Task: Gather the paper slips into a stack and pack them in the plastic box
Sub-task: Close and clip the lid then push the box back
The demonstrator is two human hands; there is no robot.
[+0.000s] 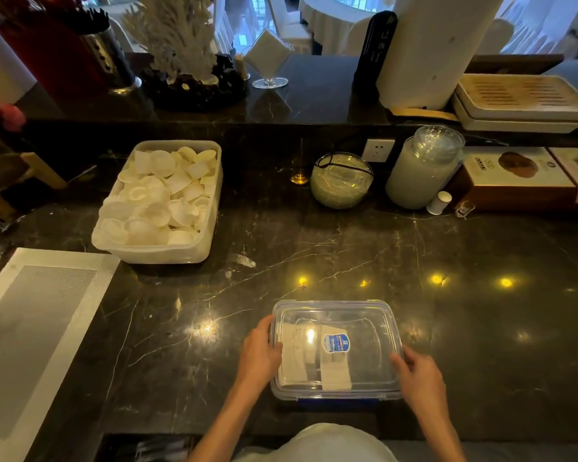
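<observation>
A clear plastic box (364, 315) with its transparent lid on sits on the dark marble counter close to me. Through the lid I see white paper slips (296, 358) lying in two piles inside, under a blue sticker (335, 343) on the lid. My left hand (262, 350) presses against the box's left edge, fingers curled over the rim. My right hand (417, 371) holds the box's right edge near the front corner.
A large open tub of white paper cups (161, 198) stands at the back left. A grey placemat (30, 328) lies at the far left. A glass bowl (341, 180), a lidded jar (421, 168), boxes (514, 181) and stacked trays (521, 101) line the back right.
</observation>
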